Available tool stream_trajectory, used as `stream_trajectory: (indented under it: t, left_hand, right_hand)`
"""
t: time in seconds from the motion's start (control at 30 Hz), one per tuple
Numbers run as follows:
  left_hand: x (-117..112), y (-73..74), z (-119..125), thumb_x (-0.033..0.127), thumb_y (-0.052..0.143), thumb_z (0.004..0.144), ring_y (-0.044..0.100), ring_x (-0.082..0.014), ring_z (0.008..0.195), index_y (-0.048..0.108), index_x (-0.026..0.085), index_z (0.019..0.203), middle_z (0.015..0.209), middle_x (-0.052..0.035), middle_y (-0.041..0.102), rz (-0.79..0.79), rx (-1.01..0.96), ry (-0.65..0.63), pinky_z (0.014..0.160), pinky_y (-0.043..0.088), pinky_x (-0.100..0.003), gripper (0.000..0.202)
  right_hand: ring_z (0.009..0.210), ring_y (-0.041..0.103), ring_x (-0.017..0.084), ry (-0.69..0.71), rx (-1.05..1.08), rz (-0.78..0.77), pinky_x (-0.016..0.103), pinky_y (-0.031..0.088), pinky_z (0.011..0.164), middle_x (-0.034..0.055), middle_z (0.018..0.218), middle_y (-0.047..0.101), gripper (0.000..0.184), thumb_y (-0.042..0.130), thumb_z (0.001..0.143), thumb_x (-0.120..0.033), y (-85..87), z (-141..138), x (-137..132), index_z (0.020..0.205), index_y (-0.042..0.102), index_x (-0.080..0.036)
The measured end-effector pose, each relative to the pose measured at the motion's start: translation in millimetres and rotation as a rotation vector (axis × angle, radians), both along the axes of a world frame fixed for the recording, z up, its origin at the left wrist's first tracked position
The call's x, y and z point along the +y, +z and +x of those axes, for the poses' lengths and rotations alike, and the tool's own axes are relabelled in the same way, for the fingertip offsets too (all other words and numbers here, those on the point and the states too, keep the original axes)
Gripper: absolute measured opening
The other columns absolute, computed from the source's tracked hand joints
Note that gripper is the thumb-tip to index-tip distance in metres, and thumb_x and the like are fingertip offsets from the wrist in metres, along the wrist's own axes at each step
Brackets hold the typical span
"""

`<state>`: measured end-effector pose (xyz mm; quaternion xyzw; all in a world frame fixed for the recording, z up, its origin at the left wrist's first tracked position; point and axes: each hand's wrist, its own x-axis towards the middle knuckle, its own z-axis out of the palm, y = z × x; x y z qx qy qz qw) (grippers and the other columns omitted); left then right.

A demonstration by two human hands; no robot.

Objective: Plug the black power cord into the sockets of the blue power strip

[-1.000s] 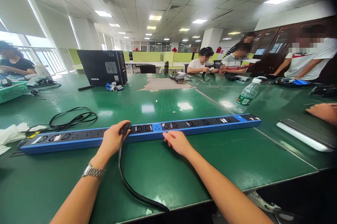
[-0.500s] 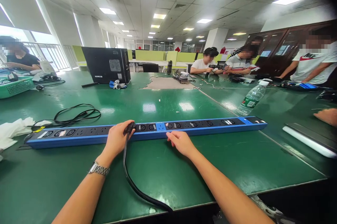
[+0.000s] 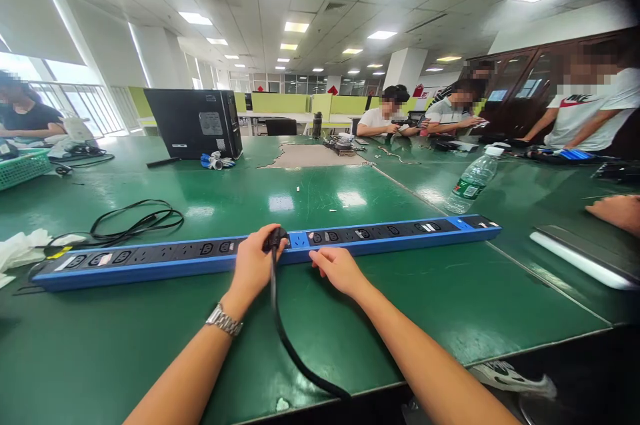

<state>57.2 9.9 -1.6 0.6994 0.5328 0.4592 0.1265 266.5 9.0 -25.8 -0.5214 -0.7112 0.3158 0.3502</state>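
Observation:
A long blue power strip (image 3: pixel 165 272) with black socket panels lies across the green table in front of me. Gripped in my left hand (image 3: pixel 255 261) is a black power plug (image 3: pixel 277 237), held at the sockets just left of the strip's blue middle section. Whether its pins are seated is hidden. From the plug a thick black cable (image 3: pixel 289 338) curves down past the table's front edge. My right hand (image 3: pixel 339 270) rests against the strip's front side, right of the plug, fingers curled together; what they may hold is hidden.
A thin black cord (image 3: pixel 137 218) lies coiled behind the strip at left, near white tissue (image 3: pixel 23 252). Behind the strip's right end stands a tilted water bottle (image 3: pixel 475 180). A black computer case (image 3: pixel 193 124) stands farther back. Several people sit or stand around the table.
My left hand has moved right along the strip with the plug and cable, from one group of sockets to another. My right hand stays nearly in place. The view has shifted slightly.

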Motion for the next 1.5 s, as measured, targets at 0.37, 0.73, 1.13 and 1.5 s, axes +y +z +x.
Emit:
stream_trajectory:
  t: [0.37,0.73,1.13,1.5]
  left_hand:
    - [5,14.1,49,0.033,0.055,0.088,0.062,-0.0258,0.104,0.063,0.025,0.119,0.105,-0.01,0.07,-0.143,0.354,0.154,0.093,0.043,-0.041,0.033]
    - [6,-5.8,46,0.024,0.055,0.085,0.06,-0.027,0.107,0.06,0.022,0.123,0.109,-0.0113,0.069,0.016,0.347,0.125,0.096,0.041,-0.047,0.038]
    - [1,-8.8,43,0.023,0.063,0.081,0.062,-0.0215,0.09,0.068,0.023,0.112,0.092,-0.0043,0.072,0.247,0.173,0.049,0.086,0.045,-0.039,0.031]
    - [-17,-8.0,62,0.027,0.058,0.089,0.061,-0.0223,0.099,0.058,0.024,0.126,0.106,-0.0055,0.073,0.407,0.311,-0.051,0.09,0.041,-0.041,0.037]
  right_hand:
    - [0.052,0.05,0.012,0.027,0.018,0.046,0.023,0.035,0.055,-0.0026,0.05,0.056,0.039,0.049,0.087,-0.043,-0.6,1,1,0.058,0.057,-0.019]
    - [0.049,0.048,0.011,0.006,0.098,0.056,0.022,0.035,0.053,-0.0029,0.048,0.054,0.039,0.051,0.087,-0.044,-2.7,0,1,0.059,0.058,-0.018]
    - [0.033,0.044,0.007,0.074,0.739,-0.38,0.019,0.029,0.035,-0.0016,0.046,0.056,0.059,0.055,0.073,-0.073,8.3,-2,1,0.069,0.062,-0.015]
    - [0.031,0.036,0.005,0.04,0.942,-0.651,0.017,0.028,0.034,-0.0043,0.045,0.049,0.038,0.055,0.086,-0.047,30.9,19,0,0.065,0.058,-0.016]
